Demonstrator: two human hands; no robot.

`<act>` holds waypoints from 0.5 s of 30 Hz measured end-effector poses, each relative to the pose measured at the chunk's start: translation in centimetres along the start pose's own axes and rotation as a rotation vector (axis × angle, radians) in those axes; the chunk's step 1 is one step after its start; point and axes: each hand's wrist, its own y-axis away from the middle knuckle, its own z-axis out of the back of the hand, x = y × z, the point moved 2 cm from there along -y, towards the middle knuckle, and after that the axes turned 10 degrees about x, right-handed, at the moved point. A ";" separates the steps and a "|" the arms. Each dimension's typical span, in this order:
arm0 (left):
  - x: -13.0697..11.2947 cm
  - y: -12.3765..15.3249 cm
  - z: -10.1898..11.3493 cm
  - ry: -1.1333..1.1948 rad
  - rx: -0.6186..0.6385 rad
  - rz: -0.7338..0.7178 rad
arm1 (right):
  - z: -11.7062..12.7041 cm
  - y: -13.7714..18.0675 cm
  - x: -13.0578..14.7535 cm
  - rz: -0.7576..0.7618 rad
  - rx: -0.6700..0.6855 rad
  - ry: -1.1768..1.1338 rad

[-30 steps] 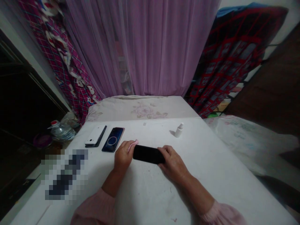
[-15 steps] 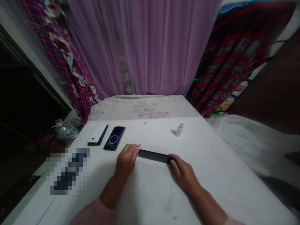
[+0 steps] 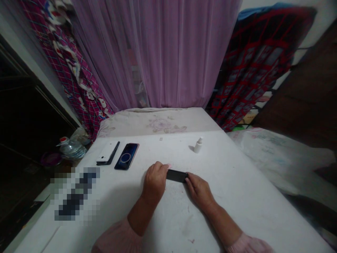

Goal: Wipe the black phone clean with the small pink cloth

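At table centre — left hand presses cloth on dark phone, right hand pinches its end; apparently wiping, bracing needed.

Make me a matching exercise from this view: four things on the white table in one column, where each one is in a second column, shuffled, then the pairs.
1. black slab-shaped phone
2. small white plastic bottle
3. dark blue phone with a ring on its face
4. flat white phone

A. stands upright, alone, toward the far side of the white table
B. lies on a black flat device
C. held by its ends between left hand and right hand
D. lies flat just right of the stacked pair

Pairs: 1-C, 2-A, 3-D, 4-B.
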 end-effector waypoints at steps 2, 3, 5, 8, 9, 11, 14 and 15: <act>-1.5 -0.4 -0.5 -0.015 0.028 -0.014 | 0.0 0.0 0.0 -0.006 0.001 -0.018; -2.3 -0.5 -0.7 -0.022 0.043 -0.021 | 0.0 -0.1 0.0 -0.010 0.007 -0.030; -3.6 -0.9 -1.2 -0.027 0.067 -0.037 | 0.1 -0.1 0.1 -0.019 0.020 -0.055; -5.0 -1.3 -1.9 -0.021 0.080 -0.080 | 0.2 -0.2 0.2 -0.022 0.028 -0.083; -5.2 -1.4 -2.1 -0.020 0.075 -0.096 | 0.3 -0.2 0.2 -0.026 0.031 -0.089; -5.5 -1.4 -2.5 -0.024 0.050 -0.129 | 0.4 -0.3 0.3 -0.038 0.050 -0.100; -5.4 -1.3 -2.7 -0.028 -0.011 -0.176 | 0.5 -0.4 0.5 -0.049 0.067 -0.117; -5.2 -1.2 -2.7 -0.024 -0.030 -0.191 | 0.5 -0.4 0.5 -0.049 0.069 -0.122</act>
